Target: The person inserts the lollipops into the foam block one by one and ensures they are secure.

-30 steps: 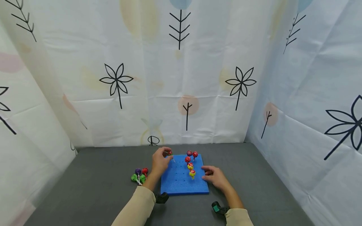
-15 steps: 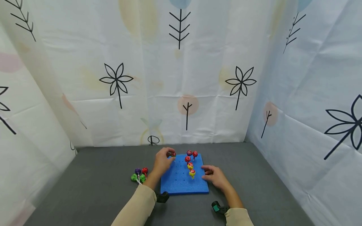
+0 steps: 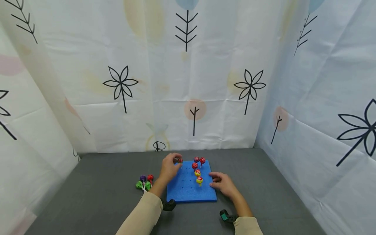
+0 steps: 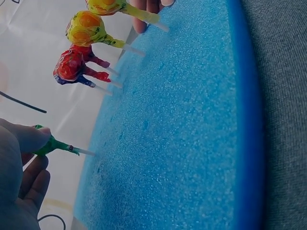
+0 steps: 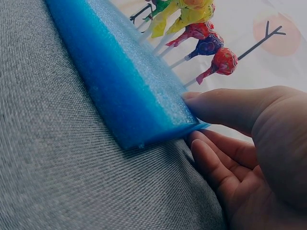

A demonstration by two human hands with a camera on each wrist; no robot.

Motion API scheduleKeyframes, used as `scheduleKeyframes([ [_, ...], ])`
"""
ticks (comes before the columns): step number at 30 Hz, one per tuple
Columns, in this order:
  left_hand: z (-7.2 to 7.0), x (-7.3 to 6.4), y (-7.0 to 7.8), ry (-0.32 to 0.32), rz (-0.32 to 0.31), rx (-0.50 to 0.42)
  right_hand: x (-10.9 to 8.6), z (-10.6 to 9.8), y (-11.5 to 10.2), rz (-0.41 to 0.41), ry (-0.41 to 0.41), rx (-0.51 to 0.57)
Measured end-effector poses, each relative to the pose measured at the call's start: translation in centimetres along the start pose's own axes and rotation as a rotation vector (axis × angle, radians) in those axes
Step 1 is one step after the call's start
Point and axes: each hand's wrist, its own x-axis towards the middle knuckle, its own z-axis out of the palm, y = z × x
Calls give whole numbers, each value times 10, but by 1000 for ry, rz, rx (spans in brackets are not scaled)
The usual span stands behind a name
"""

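My left hand (image 3: 169, 168) pinches a green-wrapped lollipop (image 4: 50, 145) by its head, over the far left part of a blue foam board (image 3: 191, 195). In the left wrist view its white stick points down with the tip right at the board's surface. My right hand (image 3: 224, 185) grips the board's right edge, thumb on top and the other fingers curled at the side and below. Several lollipops stand in the board's right half: yellow ones (image 3: 199, 180) in front, then a red one (image 3: 195, 165), and a purple one (image 3: 196, 159) beside a red one at the back.
Left of the board, loose lollipops lie in a pile on the grey table (image 3: 111, 195): green (image 3: 139, 185), purple (image 3: 143, 178) and red (image 3: 150, 177). Small holes run in rows across the board. Patterned white curtains (image 3: 188, 81) enclose the table at the back and sides.
My left hand has moved slightly right over the board with the lollipop, whose stick has gone from slanted to nearly upright. The right hand has stayed on the board's edge.
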Motion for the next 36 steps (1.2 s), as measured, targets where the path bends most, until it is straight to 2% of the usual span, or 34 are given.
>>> scheduleKeyframes([
  [8, -2, -1, 0, 1, -12, 6, 0, 0, -1, -3, 0, -7],
  [24, -3, -4, -6, 28, 2, -13, 0, 0, -1, 2, 5, -14],
  [32, -9, -6, -8, 18, -42, -24, 0, 1, 0, 10, 7, -8],
  [36, -14, -9, -9, 30, -42, -23, 0, 0, 0, 5, 8, -15],
])
